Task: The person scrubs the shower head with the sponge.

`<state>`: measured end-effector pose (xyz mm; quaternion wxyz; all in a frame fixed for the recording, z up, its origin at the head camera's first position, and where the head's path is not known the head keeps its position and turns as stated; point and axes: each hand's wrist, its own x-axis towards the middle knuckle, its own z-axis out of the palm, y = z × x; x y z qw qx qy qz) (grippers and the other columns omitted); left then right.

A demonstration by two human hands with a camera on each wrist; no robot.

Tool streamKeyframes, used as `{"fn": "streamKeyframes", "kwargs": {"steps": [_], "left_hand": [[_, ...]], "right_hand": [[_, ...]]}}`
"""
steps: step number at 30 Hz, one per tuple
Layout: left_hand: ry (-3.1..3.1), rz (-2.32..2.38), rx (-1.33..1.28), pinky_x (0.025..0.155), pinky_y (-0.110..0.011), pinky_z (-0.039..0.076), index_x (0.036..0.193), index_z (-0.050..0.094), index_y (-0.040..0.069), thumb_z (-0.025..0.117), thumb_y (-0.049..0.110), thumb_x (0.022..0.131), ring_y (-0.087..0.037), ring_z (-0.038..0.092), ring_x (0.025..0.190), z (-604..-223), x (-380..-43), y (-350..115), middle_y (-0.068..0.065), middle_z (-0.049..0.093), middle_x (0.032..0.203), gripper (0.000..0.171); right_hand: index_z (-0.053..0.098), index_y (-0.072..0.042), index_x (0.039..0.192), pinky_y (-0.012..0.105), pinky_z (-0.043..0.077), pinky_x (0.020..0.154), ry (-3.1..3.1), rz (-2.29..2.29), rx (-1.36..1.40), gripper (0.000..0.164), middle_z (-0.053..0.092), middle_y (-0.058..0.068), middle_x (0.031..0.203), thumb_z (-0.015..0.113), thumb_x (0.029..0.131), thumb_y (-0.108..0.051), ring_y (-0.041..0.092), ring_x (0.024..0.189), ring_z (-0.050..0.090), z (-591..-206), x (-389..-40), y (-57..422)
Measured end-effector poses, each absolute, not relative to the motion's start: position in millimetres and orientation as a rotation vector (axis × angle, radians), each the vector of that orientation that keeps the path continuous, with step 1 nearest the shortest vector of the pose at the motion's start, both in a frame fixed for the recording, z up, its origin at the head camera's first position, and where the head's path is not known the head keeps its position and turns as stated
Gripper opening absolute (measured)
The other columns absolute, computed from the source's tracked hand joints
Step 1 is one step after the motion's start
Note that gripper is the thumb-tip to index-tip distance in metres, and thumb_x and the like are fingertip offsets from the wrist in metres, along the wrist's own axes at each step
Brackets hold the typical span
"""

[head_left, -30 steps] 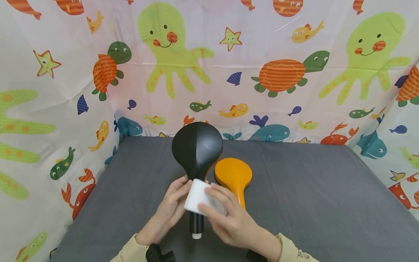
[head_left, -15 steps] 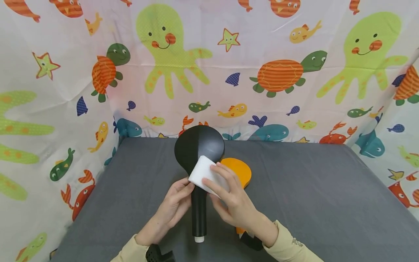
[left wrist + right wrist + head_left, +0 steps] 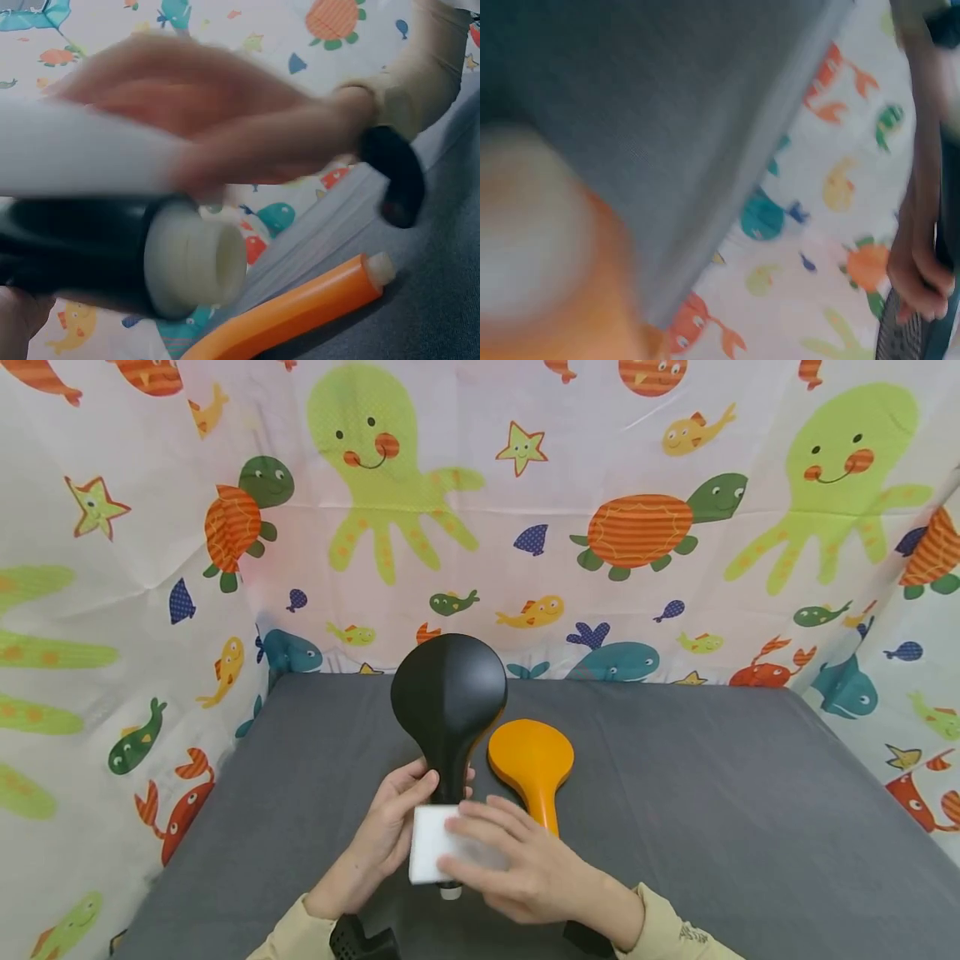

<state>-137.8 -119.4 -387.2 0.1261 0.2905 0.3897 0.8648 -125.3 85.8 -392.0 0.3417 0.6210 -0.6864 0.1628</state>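
Observation:
A black hand shower head [image 3: 450,681] is held up over the table, its round end toward the back wall. My left hand [image 3: 393,814] grips it at the neck. Its white threaded end [image 3: 199,259] shows large in the left wrist view. My right hand [image 3: 525,864] holds a white sponge block [image 3: 435,847] against or just over the handle; contact is hard to tell. Hand and sponge are blurred in the left wrist view. Just right of the black one, an orange hand shower head [image 3: 532,756] lies on the table, its handle partly behind my right hand.
A grey cloth [image 3: 697,810] covers the table. Behind it and along both sides hangs a white curtain [image 3: 480,552] printed with sea animals. Dark wrist straps [image 3: 363,939] sit on both forearms.
The sponge went up the handle to the base of the round end, then came back down near the threaded end. My left hand has kept its grip on the black shower head.

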Motion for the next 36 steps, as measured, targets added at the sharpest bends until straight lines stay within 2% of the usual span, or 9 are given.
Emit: {"fn": "streamKeyframes", "kwargs": {"steps": [3,7,13,16,18,24,27,29,36], "left_hand": [[1.134,2.513,0.865,0.087,-0.025,0.047,0.119,0.055,0.002,0.029,-0.004,0.099,-0.013,0.057,0.102,-389.6,-136.0,-118.9,-0.006,0.058,0.114,0.034],[1.166,2.521,0.84,0.092,-0.025,0.042,0.12,0.056,0.003,0.027,-0.007,0.098,-0.013,0.051,0.107,-391.3,-135.6,-117.8,-0.005,0.054,0.12,0.038],[1.159,2.545,0.818,0.088,-0.028,0.047,0.118,0.055,-0.001,0.028,-0.005,0.099,-0.017,0.058,0.101,-391.6,-138.1,-119.1,-0.009,0.061,0.11,0.034],[1.148,2.566,0.788,0.096,-0.035,0.043,0.125,0.053,-0.001,0.028,-0.003,0.1,-0.024,0.055,0.111,-390.3,-139.8,-120.1,-0.013,0.058,0.119,0.036],[1.124,2.573,0.796,0.098,-0.036,0.041,0.127,0.052,-0.001,0.027,-0.003,0.1,-0.025,0.054,0.112,-389.8,-140.5,-120.3,-0.014,0.057,0.121,0.036],[1.082,2.539,0.868,0.09,-0.027,0.044,0.123,0.051,0.0,0.024,-0.006,0.099,-0.016,0.055,0.104,-390.3,-138.9,-117.8,-0.008,0.058,0.116,0.037],[1.129,2.55,0.806,0.09,-0.025,0.041,0.118,0.053,0.001,0.026,-0.006,0.098,-0.013,0.05,0.105,-389.7,-137.7,-116.9,-0.005,0.055,0.115,0.034],[1.17,2.556,0.76,0.096,-0.027,0.037,0.121,0.052,0.001,0.029,-0.004,0.098,-0.015,0.045,0.113,-389.4,-137.7,-117.6,-0.005,0.052,0.121,0.033],[1.263,2.589,0.715,0.101,-0.032,0.036,0.128,0.051,0.003,0.033,-0.003,0.099,-0.022,0.051,0.115,-387.2,-140.0,-122.2,-0.006,0.052,0.127,0.036]], "right_hand": [[0.054,-0.01,0.125,0.044,0.036,0.1,-1.816,0.555,1.428,0.035,0.042,0.024,0.132,0.047,0.091,-0.016,0.039,0.122,0.038,-380.8,-138.6,80.5],[0.053,-0.008,0.127,0.044,0.038,0.098,-1.847,0.654,1.278,0.035,0.041,0.024,0.132,0.045,0.094,-0.016,0.04,0.122,0.038,-375.7,-145.5,75.3],[0.056,-0.007,0.122,0.045,0.037,0.098,-1.807,0.61,1.407,0.033,0.043,0.026,0.129,0.044,0.092,-0.015,0.041,0.119,0.039,-397.0,-120.3,76.9],[0.056,-0.008,0.122,0.044,0.036,0.1,-1.805,0.571,1.523,0.033,0.043,0.025,0.13,0.044,0.091,-0.014,0.039,0.12,0.039,-405.9,-108.5,79.9],[0.056,-0.009,0.122,0.045,0.036,0.099,-1.796,0.542,1.553,0.034,0.044,0.024,0.13,0.044,0.09,-0.014,0.039,0.12,0.039,-406.9,-107.4,80.8],[0.053,-0.007,0.122,0.047,0.042,0.092,-1.824,0.676,1.329,0.032,0.04,0.026,0.129,0.044,0.093,-0.015,0.042,0.12,0.038,-392.9,-128.2,75.1],[0.05,-0.005,0.124,0.049,0.046,0.086,-1.866,0.831,1.203,0.033,0.036,0.026,0.131,0.046,0.094,-0.017,0.04,0.119,0.036,-390.8,-134.4,70.8],[0.049,-0.004,0.125,0.049,0.046,0.083,-1.897,0.916,1.176,0.034,0.034,0.026,0.132,0.047,0.095,-0.019,0.039,0.118,0.036,-395.5,-130.7,69.5],[0.041,0.001,0.126,0.035,0.048,0.078,-2.027,1.093,1.261,0.04,0.029,0.027,0.13,0.051,0.095,-0.022,0.029,0.105,0.043,-425.4,-99.1,73.7]]}}
